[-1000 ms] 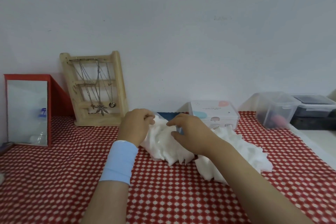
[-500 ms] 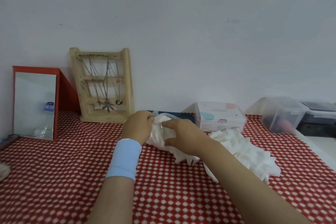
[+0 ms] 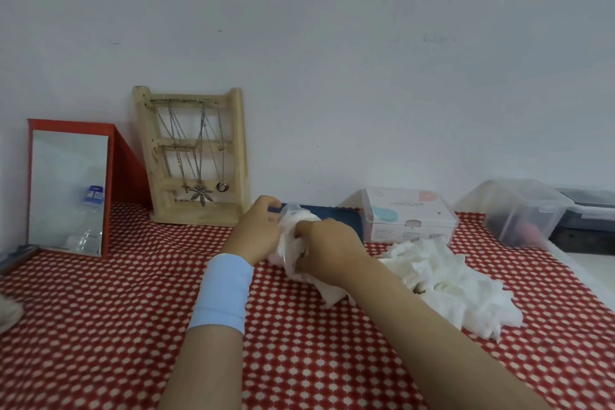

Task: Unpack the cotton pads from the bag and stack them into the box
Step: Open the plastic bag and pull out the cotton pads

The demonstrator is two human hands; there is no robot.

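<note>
A clear plastic bag of white cotton pads lies at the middle of the table. My left hand grips the bag's far left end. My right hand curls round the bag from the right and hides much of it. A loose heap of white cotton pads lies on the cloth to the right of my right forearm. The white cosmetic box, its lid shut, stands behind that heap against the wall.
A red-and-white patterned cloth covers the table. A wooden necklace stand and a red-framed mirror stand at the back left. A dark blue flat item lies behind my hands. Clear plastic bins sit at the far right.
Both hands have stayed on the bag and bunched it tighter, my right hand closing further over it. The view has shifted to the left.
</note>
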